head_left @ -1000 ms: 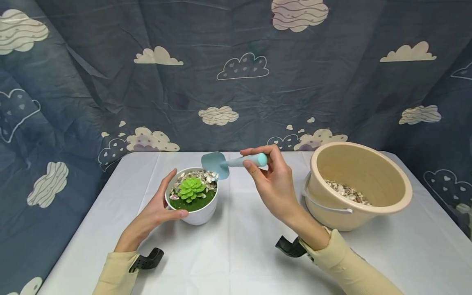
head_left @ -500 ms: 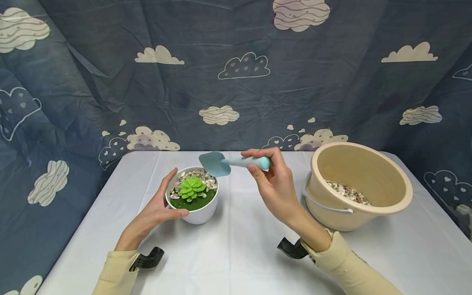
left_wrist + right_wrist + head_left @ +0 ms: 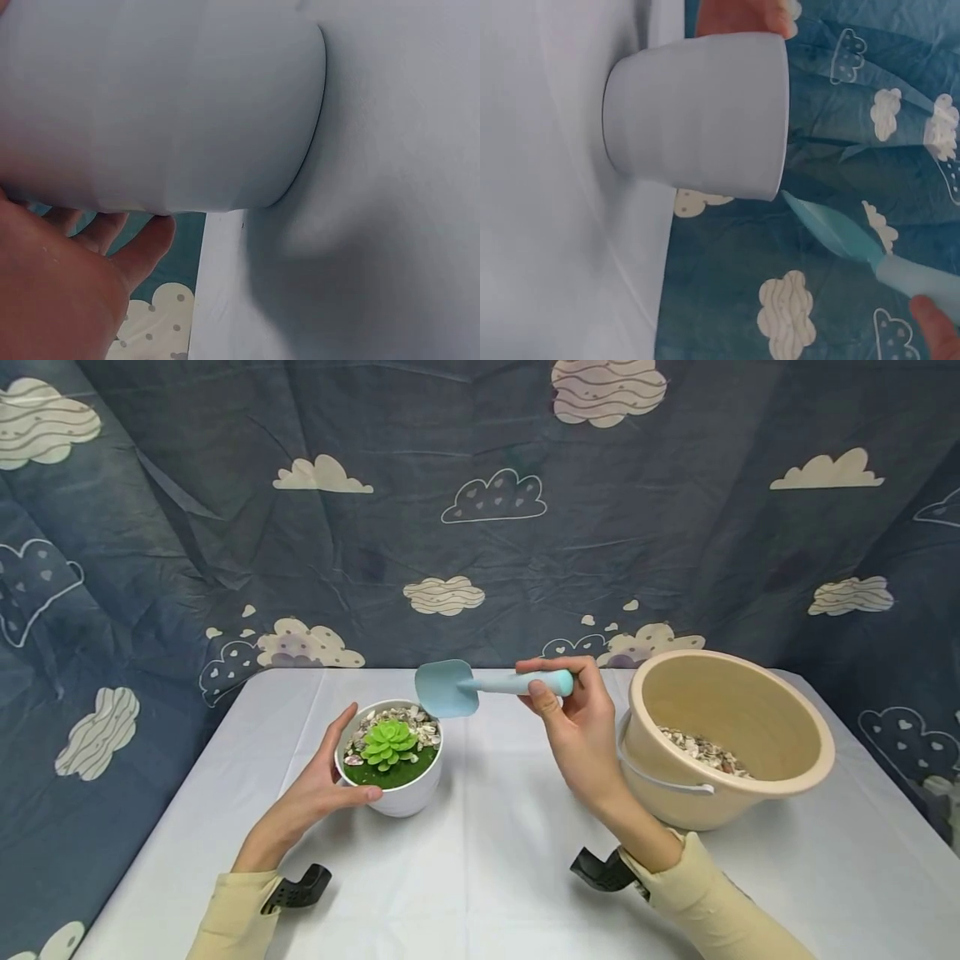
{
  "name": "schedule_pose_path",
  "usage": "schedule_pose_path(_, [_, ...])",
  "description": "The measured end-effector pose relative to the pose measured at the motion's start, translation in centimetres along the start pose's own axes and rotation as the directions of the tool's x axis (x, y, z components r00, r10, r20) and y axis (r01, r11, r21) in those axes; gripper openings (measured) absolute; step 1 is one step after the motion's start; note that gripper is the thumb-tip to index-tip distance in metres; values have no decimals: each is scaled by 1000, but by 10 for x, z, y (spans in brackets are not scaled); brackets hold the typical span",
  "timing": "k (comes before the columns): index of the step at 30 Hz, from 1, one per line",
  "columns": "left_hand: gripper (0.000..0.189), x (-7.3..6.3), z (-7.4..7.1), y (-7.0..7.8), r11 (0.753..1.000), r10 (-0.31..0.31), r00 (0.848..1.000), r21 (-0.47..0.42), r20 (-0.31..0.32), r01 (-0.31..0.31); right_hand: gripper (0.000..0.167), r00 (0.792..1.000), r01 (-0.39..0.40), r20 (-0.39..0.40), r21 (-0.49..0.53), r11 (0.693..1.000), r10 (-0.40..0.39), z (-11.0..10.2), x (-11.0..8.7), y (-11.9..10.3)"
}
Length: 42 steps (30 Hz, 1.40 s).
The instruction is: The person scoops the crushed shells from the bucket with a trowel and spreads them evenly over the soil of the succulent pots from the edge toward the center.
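A white plant pot (image 3: 405, 799) stands on the table, holding a green succulent (image 3: 389, 744) with green moss at the front and pale pebbles (image 3: 420, 723) behind. My left hand (image 3: 318, 793) holds the pot at its left side, thumb on the near wall and fingers round the far side. In my right hand (image 3: 581, 727) is a light blue trowel (image 3: 447, 688), pinched by its handle, blade pointing left. The blade is level with the pot's far right rim in the head view; the right wrist view shows its tip close beside the rim.
A large beige bucket (image 3: 675, 806) with a white handle stands to the right, near my right forearm, with pebbles (image 3: 703, 752) in its bottom. White cloth covers the table (image 3: 510, 893). A dark blue cloud-patterned curtain (image 3: 375, 552) hangs behind.
My right hand has drawn the trowel to the right, away from over the pot, and its blade has turned and flattened. The left hand and the pot have stayed in place.
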<state>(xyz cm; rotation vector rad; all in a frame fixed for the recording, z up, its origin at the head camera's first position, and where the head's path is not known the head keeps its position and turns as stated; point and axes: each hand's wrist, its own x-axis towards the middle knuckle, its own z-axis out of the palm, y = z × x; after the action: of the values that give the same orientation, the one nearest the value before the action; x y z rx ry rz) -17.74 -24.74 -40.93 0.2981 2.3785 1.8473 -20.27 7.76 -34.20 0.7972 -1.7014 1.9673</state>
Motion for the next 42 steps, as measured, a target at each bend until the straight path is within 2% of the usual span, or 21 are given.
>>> schedule_pose_path(3, [114,-1,-1,1,1000,13,1000,14,4,-13,24,995,-86,-51,90,992,90,-5,0,0])
schedule_pose_path(8, [115,-3,-4,4,997,38,999,71,18,-40,22,971,-193,-101,202,960,217,-14,3,-3])
schedule_pose_path(13, [114,-8,-11,9,989,65,998,128,24,-67,22,955,-236,-118,259,937,273,-21,5,-8])
schedule_pose_path(19, [109,-16,-20,11,985,84,996,147,17,-85,20,930,-285,-140,307,908,339,-29,8,-15])
schedule_pose_path(23, [105,-24,-24,9,981,94,995,170,19,-96,20,924,-300,-123,348,888,361,-38,9,-22])
schedule_pose_path(27, [98,-35,-27,10,967,99,995,232,29,-103,18,923,-309,-103,381,872,372,-46,10,-28])
schedule_pose_path(31, [89,-47,-31,13,952,103,994,286,35,-108,20,920,-313,-103,386,868,378,-54,9,-33])
schedule_pose_path(37, [69,-63,-31,15,938,61,998,341,31,-68,24,925,-296,-109,397,869,365,-70,9,-42])
schedule_pose_path(42, [56,-73,-27,13,937,29,999,346,32,-38,25,925,-292,-105,417,861,364,-82,8,-48])
